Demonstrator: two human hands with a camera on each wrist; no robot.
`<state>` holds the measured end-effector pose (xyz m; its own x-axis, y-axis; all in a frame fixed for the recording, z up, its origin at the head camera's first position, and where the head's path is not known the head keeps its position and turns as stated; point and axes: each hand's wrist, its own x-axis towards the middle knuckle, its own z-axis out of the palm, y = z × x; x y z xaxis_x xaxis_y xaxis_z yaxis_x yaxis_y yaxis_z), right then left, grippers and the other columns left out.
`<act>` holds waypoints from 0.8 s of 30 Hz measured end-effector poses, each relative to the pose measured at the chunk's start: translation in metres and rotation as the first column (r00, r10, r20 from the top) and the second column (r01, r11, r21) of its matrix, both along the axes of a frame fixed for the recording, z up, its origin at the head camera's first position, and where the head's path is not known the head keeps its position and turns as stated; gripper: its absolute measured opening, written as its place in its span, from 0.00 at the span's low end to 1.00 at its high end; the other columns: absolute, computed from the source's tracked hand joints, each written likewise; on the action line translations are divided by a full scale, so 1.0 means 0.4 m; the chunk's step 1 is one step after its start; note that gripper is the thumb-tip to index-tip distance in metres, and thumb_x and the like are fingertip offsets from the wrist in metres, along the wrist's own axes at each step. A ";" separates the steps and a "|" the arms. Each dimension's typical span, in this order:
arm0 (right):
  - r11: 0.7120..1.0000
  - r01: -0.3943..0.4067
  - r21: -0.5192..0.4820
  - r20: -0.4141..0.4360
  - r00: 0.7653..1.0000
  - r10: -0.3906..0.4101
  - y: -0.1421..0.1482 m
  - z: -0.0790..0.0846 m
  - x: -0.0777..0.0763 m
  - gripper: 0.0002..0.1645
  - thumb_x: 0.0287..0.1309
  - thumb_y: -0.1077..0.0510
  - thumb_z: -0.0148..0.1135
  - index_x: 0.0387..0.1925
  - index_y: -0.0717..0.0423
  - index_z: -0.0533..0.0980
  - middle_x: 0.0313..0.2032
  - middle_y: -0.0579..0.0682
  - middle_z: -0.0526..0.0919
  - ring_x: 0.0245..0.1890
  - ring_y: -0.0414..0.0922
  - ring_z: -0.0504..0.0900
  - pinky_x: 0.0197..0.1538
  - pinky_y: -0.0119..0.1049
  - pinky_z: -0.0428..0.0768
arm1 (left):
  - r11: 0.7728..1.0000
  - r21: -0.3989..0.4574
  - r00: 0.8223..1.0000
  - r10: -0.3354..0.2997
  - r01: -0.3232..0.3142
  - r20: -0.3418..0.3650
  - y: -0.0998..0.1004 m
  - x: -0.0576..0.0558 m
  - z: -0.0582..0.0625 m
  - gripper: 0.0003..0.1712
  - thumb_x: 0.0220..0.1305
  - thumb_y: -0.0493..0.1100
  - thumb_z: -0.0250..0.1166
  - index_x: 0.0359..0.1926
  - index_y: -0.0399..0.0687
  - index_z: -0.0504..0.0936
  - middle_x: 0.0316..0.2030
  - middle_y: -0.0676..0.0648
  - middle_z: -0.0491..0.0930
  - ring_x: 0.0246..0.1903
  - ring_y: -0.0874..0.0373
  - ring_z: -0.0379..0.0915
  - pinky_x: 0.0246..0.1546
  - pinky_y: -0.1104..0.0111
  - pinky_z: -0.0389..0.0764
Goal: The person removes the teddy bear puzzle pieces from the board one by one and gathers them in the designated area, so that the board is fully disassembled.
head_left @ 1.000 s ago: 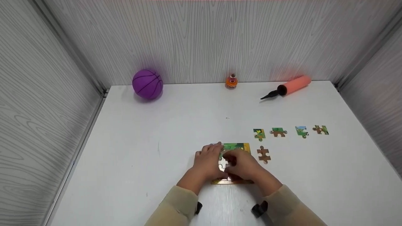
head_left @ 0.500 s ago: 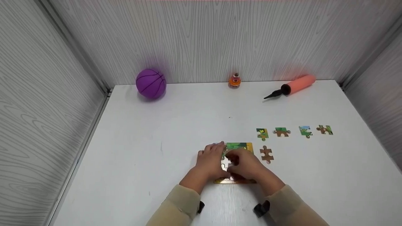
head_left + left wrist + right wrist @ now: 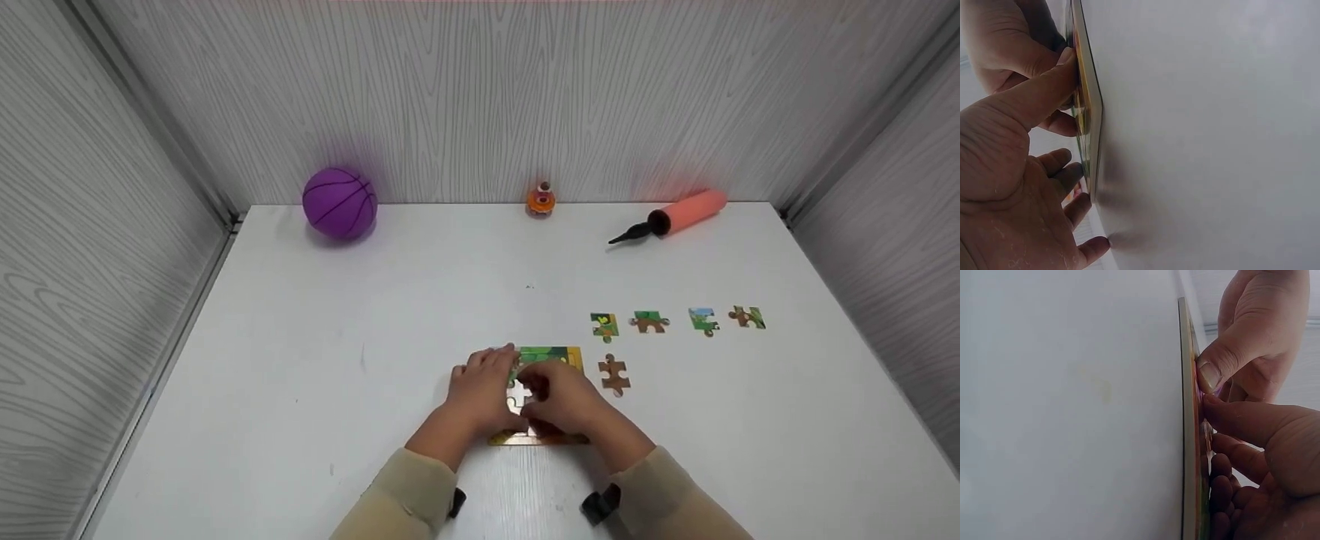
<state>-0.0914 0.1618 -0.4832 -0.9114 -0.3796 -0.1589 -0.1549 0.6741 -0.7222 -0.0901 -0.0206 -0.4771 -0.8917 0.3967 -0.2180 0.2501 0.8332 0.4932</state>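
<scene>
A jigsaw board (image 3: 546,352) with a green picture and a yellow-orange border lies flat on the table, with pale bare backing showing in its middle. My left hand (image 3: 480,391) rests over its left side, fingers spread toward the far edge and thumb pressing near the front border. From the right, my right hand (image 3: 564,397) reaches over the board, thumb and index finger curled toward each other around a puzzle piece (image 3: 1208,433) at the surface. Most of that piece is hidden by the fingers. In the left wrist view, the left thumb (image 3: 1055,84) lies on the board's edge.
Right of the board lies a brown puzzle piece (image 3: 614,375). Behind it are several more, including a yellow-green one (image 3: 604,325) and a blue-green one (image 3: 703,320). At the back stand a purple ball (image 3: 340,204), a small orange toy (image 3: 541,200) and a coral hand pump (image 3: 686,214).
The head view has shifted slightly. Both hands stay over the board in nearly the same pose, and the loose pieces lie where they were.
</scene>
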 end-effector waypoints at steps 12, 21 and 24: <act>0.999 0.047 -0.014 0.016 0.999 -0.047 -0.001 -0.003 0.005 0.21 0.57 0.64 0.77 0.53 0.55 0.83 0.38 0.45 0.81 0.37 0.44 0.77 0.43 0.45 0.79 | 1.000 0.018 1.000 0.002 -0.002 0.005 -0.001 0.002 0.003 0.62 0.52 0.57 0.83 0.82 0.49 0.60 0.82 0.48 0.58 0.78 0.44 0.51 0.71 0.44 0.60; 0.997 0.042 -0.063 0.000 0.999 -0.042 0.003 -0.002 0.011 0.22 0.57 0.65 0.78 0.51 0.52 0.80 0.37 0.44 0.81 0.36 0.43 0.78 0.41 0.44 0.80 | 0.999 0.048 1.000 0.007 -0.007 0.012 0.002 -0.001 -0.002 0.62 0.52 0.56 0.83 0.82 0.49 0.60 0.81 0.47 0.59 0.78 0.43 0.51 0.71 0.42 0.59; 0.997 0.049 -0.066 0.008 0.999 -0.049 0.001 -0.002 0.013 0.22 0.57 0.65 0.77 0.51 0.51 0.80 0.37 0.44 0.81 0.36 0.43 0.78 0.41 0.44 0.80 | 0.999 0.050 1.000 0.008 -0.009 0.017 0.000 -0.002 -0.002 0.63 0.52 0.55 0.84 0.82 0.48 0.60 0.81 0.46 0.59 0.78 0.43 0.52 0.71 0.42 0.59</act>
<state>-0.0862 0.1623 -0.4838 -0.9282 -0.3446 -0.1407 -0.1181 0.6312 -0.7665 -0.0907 -0.0204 -0.4777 -0.8914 0.3999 -0.2132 0.2341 0.8092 0.5388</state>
